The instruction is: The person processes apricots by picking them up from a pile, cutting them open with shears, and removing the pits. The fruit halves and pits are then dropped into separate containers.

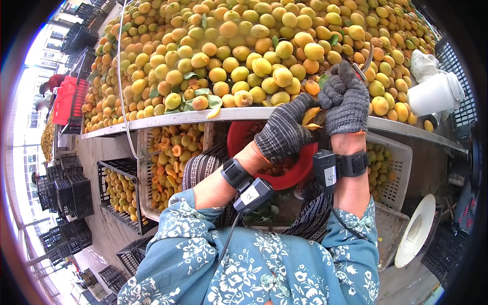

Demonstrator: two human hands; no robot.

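Observation:
My left hand, in a grey striped knit glove, is closed around a split apricot whose orange flesh shows at the fingertips. Just beside it, my right hand, gloved alike, is curled shut on a small curved knife. The blade points up and away from me; its handle is hidden in the fist. Both hands are over the metal front edge of a table heaped with whole apricots. Below my hands is a red basin with apricot pits or scraps inside, partly covered by my left forearm.
A crate of halved apricots is under the table at left, beside a black crate of fruit. A pale crate stands at right. A white bucket lies tipped on the right edge. A straw hat sits lower right.

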